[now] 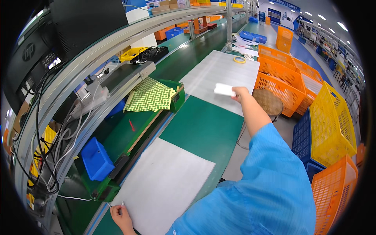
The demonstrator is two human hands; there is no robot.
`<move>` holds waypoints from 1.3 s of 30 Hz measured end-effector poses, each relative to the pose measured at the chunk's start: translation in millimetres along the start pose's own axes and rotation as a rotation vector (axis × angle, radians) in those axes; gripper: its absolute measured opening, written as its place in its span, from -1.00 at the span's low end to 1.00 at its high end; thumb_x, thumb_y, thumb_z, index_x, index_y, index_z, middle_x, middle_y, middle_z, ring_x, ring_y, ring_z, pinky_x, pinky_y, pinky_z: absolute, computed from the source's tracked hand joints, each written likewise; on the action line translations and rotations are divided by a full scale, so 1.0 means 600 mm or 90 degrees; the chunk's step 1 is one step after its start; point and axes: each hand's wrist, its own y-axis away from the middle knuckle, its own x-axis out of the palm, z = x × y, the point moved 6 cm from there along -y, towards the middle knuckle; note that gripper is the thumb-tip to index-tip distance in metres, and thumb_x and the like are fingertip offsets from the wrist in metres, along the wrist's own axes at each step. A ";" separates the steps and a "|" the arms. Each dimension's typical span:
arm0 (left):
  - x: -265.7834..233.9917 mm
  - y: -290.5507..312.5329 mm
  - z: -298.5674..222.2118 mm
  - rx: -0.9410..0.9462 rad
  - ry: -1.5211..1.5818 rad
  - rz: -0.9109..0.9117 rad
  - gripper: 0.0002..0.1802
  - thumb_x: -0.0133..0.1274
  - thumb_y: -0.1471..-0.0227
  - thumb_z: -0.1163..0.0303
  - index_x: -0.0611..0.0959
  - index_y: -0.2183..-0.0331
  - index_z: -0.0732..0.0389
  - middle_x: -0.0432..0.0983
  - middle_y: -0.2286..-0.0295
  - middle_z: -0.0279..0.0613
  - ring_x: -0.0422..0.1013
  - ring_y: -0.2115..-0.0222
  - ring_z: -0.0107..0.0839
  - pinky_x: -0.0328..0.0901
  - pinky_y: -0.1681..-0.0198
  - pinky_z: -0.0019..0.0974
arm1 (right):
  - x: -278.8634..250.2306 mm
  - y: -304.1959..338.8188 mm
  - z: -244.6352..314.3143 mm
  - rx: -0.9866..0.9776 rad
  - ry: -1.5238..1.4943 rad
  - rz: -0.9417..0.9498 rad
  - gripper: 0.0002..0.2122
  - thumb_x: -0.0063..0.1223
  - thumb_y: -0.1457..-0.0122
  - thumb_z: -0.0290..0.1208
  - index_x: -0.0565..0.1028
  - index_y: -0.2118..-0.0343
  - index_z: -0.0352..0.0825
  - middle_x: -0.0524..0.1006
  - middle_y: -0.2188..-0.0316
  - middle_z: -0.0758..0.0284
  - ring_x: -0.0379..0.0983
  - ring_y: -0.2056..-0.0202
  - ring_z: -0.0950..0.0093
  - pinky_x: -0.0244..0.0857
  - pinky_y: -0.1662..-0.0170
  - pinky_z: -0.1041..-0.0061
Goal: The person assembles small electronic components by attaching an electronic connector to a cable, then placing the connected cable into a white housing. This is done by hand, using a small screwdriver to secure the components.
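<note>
My right hand point(240, 94) reaches far out over the bench, fingers closed on one end of a small white rectangular object point(224, 89). It looks like a flat box or device; its exact kind is not clear. Beneath it lies a large white sheet point(203, 74) on the green bench top. Near the lower left, my left hand point(123, 220) is pinched at the end of a thin white cable point(78, 197), with a small pale tip showing above the fingers. This hand rests beside the left edge of a nearer white sheet point(168, 172).
A blue bin point(96, 158) and a sheet of round green stickers point(150, 96) lie left of the bench. Yellow tape point(239, 60) sits on the far sheet. Orange crates point(280, 84), a yellow crate point(333, 125) and a stool point(268, 102) stand right. Loose cables hang from the metal frame point(80, 58).
</note>
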 end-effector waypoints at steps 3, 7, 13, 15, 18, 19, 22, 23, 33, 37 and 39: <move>-0.003 0.005 0.008 -0.001 -0.025 -0.005 -0.92 -0.01 0.17 0.59 0.41 0.56 0.35 0.25 0.48 -0.21 0.21 0.48 -0.42 0.15 0.38 -0.43 | 0.008 -0.014 0.012 -0.024 -0.187 -0.004 -0.61 -0.18 -0.12 -0.36 0.18 0.00 -0.38 0.27 0.04 0.10 0.33 0.13 0.22 0.30 0.17 0.29; 0.001 0.006 0.005 -0.029 -0.040 -0.005 -0.92 -0.01 0.16 0.57 0.40 0.55 0.34 0.25 0.48 -0.22 0.19 0.48 -0.42 0.14 0.38 -0.43 | 0.032 0.009 -0.009 -0.001 -0.240 0.092 -0.52 -0.34 -0.18 -0.35 -0.08 -0.14 -0.36 0.02 -0.15 0.13 0.14 -0.07 0.16 0.01 -0.10 0.17; 0.003 0.005 0.008 -0.019 -0.035 -0.001 -0.91 -0.01 0.15 0.56 0.40 0.54 0.33 0.24 0.48 -0.23 0.18 0.49 -0.43 0.13 0.38 -0.44 | 0.034 0.038 -0.013 -0.242 0.108 -0.019 -0.58 -0.29 -0.15 -0.32 0.14 -0.06 -0.39 0.31 0.03 0.10 0.30 0.05 0.23 0.16 0.01 0.33; 0.001 0.004 0.001 0.041 -0.046 -0.025 -0.90 -0.02 0.10 0.54 0.41 0.56 0.31 0.20 0.55 -0.32 0.13 0.57 -0.55 0.08 0.49 -0.49 | 0.057 0.060 0.002 -0.521 0.326 -0.107 -0.64 -0.19 -0.10 -0.29 0.36 0.12 -0.44 0.45 0.23 0.05 0.37 0.13 0.29 0.21 0.08 0.44; 0.000 0.005 0.008 -0.025 -0.022 0.006 -0.92 -0.01 0.16 0.56 0.41 0.54 0.34 0.25 0.48 -0.22 0.19 0.48 -0.42 0.14 0.37 -0.42 | 0.080 0.092 -0.014 -0.572 0.217 -0.103 -0.65 -0.19 -0.11 -0.29 0.37 0.13 -0.44 0.43 0.20 0.04 0.37 0.13 0.26 0.21 0.07 0.42; -0.001 0.003 0.005 -0.031 -0.021 0.000 -0.92 -0.01 0.16 0.56 0.41 0.54 0.34 0.25 0.48 -0.22 0.19 0.48 -0.42 0.14 0.37 -0.42 | 0.089 0.115 -0.013 -0.581 0.203 -0.111 -0.66 -0.20 -0.13 -0.27 0.39 0.16 -0.45 0.47 0.27 0.12 0.40 0.20 0.33 0.23 0.11 0.47; 0.003 -0.007 -0.008 -0.016 -0.023 0.012 -0.92 0.00 0.18 0.56 0.43 0.54 0.34 0.27 0.48 -0.21 0.21 0.47 -0.41 0.15 0.37 -0.41 | 0.156 0.200 -0.007 -0.668 0.095 0.035 -0.69 -0.20 -0.12 -0.30 0.43 0.26 -0.47 0.48 0.39 0.13 0.42 0.32 0.35 0.26 0.21 0.48; 0.007 -0.012 -0.007 -0.010 -0.017 0.021 -0.92 0.01 0.19 0.57 0.44 0.54 0.34 0.28 0.47 -0.20 0.23 0.46 -0.40 0.16 0.37 -0.42 | 0.190 0.228 -0.020 -0.591 0.033 0.165 -0.72 -0.19 -0.13 -0.29 0.44 0.31 -0.45 0.47 0.46 0.21 0.39 0.38 0.44 0.26 0.27 0.52; -0.019 -0.010 -0.011 0.111 -0.040 -0.070 -0.90 0.12 0.30 0.46 0.53 0.62 0.26 0.40 0.58 -0.10 0.35 0.49 -0.14 0.24 0.43 -0.21 | 0.381 0.825 -0.195 -0.885 0.234 1.047 -0.89 -0.03 0.00 -0.42 0.46 0.50 -0.34 0.42 0.57 0.20 0.37 0.50 0.25 0.27 0.42 0.39; -0.025 0.006 -0.007 0.140 0.010 -0.102 -0.90 0.11 0.26 0.44 0.54 0.58 0.24 0.42 0.56 -0.11 0.35 0.48 -0.15 0.25 0.40 -0.20 | 0.405 0.925 -0.257 -0.838 0.301 1.061 -0.92 0.01 0.05 -0.47 0.47 0.52 -0.36 0.44 0.58 0.21 0.38 0.53 0.28 0.27 0.45 0.44; -0.026 0.012 -0.004 0.129 0.056 -0.118 -0.90 0.10 0.25 0.44 0.52 0.59 0.23 0.39 0.55 -0.13 0.33 0.47 -0.17 0.24 0.41 -0.20 | 0.424 0.907 -0.299 -0.731 0.345 1.019 -0.92 0.01 0.05 -0.49 0.46 0.53 -0.38 0.43 0.62 0.25 0.35 0.58 0.41 0.23 0.49 0.51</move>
